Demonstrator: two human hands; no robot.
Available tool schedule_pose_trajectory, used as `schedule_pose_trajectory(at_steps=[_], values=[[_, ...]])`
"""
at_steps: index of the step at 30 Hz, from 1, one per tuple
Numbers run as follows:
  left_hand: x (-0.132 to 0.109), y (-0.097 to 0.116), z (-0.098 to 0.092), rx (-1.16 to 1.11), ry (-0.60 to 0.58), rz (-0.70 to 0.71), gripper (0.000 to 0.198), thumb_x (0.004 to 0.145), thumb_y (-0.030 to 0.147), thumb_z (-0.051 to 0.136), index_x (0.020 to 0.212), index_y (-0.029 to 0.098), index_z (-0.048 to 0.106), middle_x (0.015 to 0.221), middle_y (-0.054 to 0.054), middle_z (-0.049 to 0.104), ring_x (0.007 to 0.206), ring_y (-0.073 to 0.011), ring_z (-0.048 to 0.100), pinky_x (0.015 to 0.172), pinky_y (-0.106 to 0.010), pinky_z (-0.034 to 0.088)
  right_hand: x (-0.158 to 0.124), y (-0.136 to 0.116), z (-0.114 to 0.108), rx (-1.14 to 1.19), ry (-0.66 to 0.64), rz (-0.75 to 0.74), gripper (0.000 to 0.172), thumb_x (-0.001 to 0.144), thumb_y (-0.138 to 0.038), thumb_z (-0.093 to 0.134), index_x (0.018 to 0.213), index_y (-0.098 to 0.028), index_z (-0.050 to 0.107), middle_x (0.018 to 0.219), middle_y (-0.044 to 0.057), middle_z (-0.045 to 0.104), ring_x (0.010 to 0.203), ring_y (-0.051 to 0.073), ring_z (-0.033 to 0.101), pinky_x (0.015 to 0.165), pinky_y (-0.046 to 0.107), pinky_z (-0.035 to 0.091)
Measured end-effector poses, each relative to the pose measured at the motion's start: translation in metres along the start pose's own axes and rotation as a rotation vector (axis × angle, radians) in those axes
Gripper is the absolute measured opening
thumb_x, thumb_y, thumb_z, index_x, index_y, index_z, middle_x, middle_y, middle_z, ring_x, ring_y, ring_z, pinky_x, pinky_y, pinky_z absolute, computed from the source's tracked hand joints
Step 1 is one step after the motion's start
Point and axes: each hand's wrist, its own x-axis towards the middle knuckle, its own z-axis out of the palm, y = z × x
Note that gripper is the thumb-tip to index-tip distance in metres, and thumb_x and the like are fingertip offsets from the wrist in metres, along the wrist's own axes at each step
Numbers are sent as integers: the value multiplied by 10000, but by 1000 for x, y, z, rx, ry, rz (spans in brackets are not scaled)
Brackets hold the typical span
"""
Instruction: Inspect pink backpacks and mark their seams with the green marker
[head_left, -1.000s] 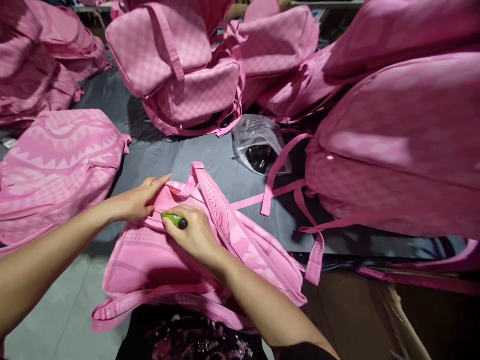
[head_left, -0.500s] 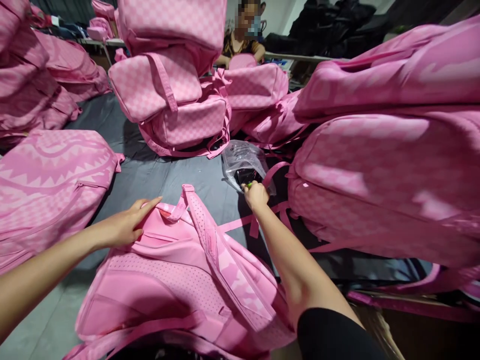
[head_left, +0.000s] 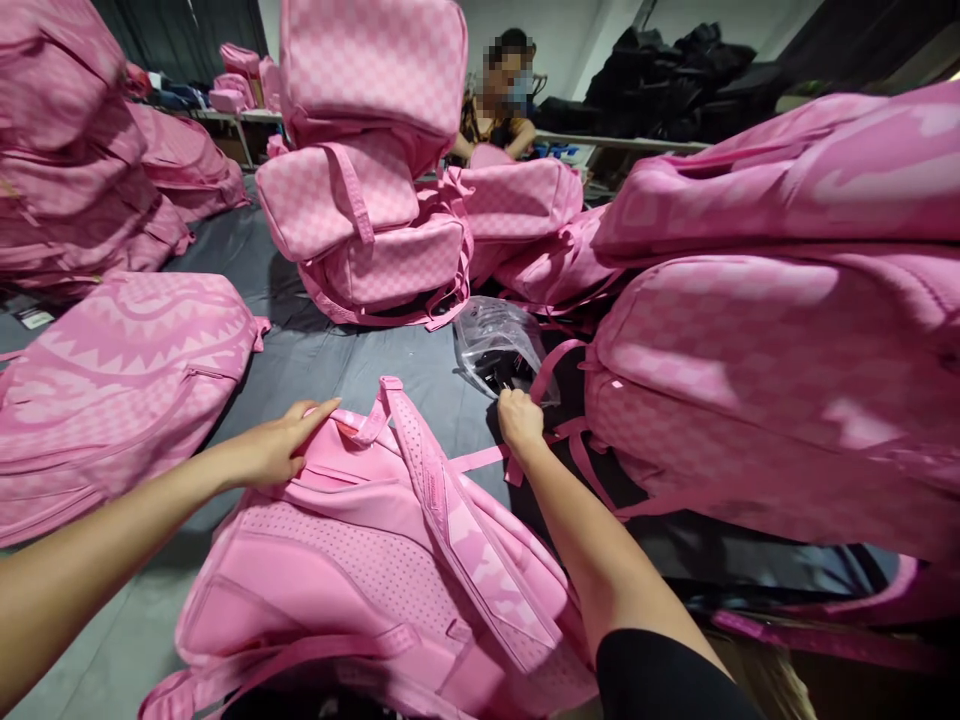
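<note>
Pinching the top edge of a pink fabric backpack with a perforated back panel [head_left: 322,530] in the left hand [head_left: 274,455]: fingers laid along the edge, thumb to the near side. Presumably held there to steady the bag and stop the top from flopping over.

Backpack at near centre, back panel facing up, lower end reaching past the near edge of a worktop covered in dark grey cloth [head_left: 360,355]. Likely drawn this close for easy access to the top. Across its right side, a wide pink camouflage-print shoulder strap [head_left: 442,500].

Reaching with the right hand [head_left: 520,418] to the mouth of a clear plastic bag [head_left: 487,325]; fingers curled into a fist. Cannot tell the contents of the grip. Inside the plastic, small black pieces [head_left: 501,368], detail unclear. Set just beyond the backpack, mouth toward the wearer, probably for a short reach.

At left, lying flat: 1 pink backpack with a jagged-tooth print [head_left: 135,360]. At right: 1 bulky pink checked backpack [head_left: 720,360], under another pink bag [head_left: 750,200]. Beyond, a stack of pink checked bags [head_left: 375,75], perhaps piled upward to spare working room. Farther back, a co-worker in a dark patterned top [head_left: 520,132].
</note>
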Motion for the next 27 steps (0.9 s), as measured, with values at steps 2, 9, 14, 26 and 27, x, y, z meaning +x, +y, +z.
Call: schedule_pose_trajectory(at_steps=[2, 9, 14, 26, 27], values=[[-1, 1, 0, 3, 16, 2, 950, 768, 112, 485, 1610, 266, 74, 1567, -112, 312, 1249, -230, 585, 1012, -295, 491, -4, 6, -2, -19, 6, -12, 249, 978, -299, 593, 1153, -123, 617, 1156, 94, 644, 997, 198, 648, 803, 351, 572], [-8, 8, -3, 15, 49, -14, 947, 764, 114, 477, 1611, 277, 84, 1548, -130, 351, 1175, -238, 632, 914, -289, 525, -11, 10, -9, -9, -40, -46, 324, 963, -358, 616, 1175, -112, 615, 1113, 100, 656, 958, 194, 652, 836, 370, 557], [-9, 13, -5, 28, 43, -37, 942, 757, 123, 481, 1609, 272, 107, 1546, -130, 365, 1144, -221, 646, 871, -263, 524, -16, 8, -10, 68, -89, -35, 333, 959, -382, 617, 1168, -122, 622, 1138, 101, 654, 1010, 213, 643, 888, 408, 541], [-11, 20, -5, 78, 50, -109, 1010, 774, 181, 616, 1605, 319, 60, 1587, -151, 307, 1232, -293, 605, 895, -312, 520, -43, -3, -87, 596, 145, 87, 284, 944, -215, 453, 1093, -105, 670, 1001, 162, 713, 923, 236, 655, 755, 308, 474], [-11, 21, -5, 80, 53, -117, 1036, 763, 201, 654, 1604, 325, 62, 1587, -153, 310, 1240, -305, 599, 899, -316, 520, -49, -9, -97, 668, 143, 44, 293, 939, -279, 471, 1071, -109, 670, 943, 134, 717, 849, 220, 655, 709, 295, 479]])
